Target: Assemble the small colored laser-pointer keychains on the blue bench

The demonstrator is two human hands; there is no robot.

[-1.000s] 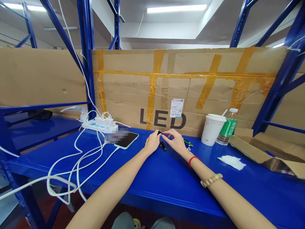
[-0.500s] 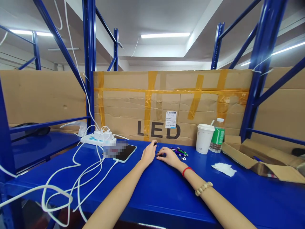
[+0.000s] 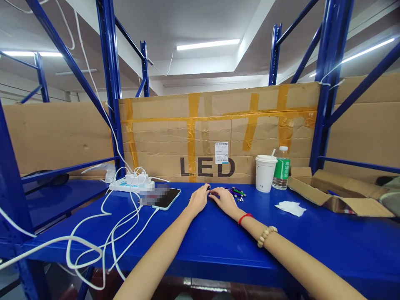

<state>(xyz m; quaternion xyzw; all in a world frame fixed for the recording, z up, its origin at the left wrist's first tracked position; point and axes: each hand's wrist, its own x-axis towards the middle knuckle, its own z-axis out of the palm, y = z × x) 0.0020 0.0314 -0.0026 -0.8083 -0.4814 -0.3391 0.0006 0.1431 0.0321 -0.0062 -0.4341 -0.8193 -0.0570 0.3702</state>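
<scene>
Both my hands rest close together on the blue shelf top [image 3: 218,246], far from me, in front of the taped cardboard box marked LED [image 3: 218,137]. My left hand [image 3: 199,197] has its fingers curled round a small black object [image 3: 208,188] at its fingertips. My right hand [image 3: 223,198] lies beside it, fingers bent and reaching toward the same small piece; what it holds is too small to see. Just right of the hands lie several small coloured pens or sticks [image 3: 236,192].
A phone [image 3: 167,198] and a white power strip [image 3: 131,183] with tangled white cables [image 3: 103,233] lie at the left. A white paper cup [image 3: 264,173], a green-labelled bottle [image 3: 281,173], crumpled white paper [image 3: 290,207] and an open flat carton [image 3: 337,193] stand at the right. Blue rack posts [image 3: 109,83] frame the shelf.
The camera has tilted up and back, so the hands appear smaller and farther. My hands have lowered onto the shelf top and stay together on the small black piece.
</scene>
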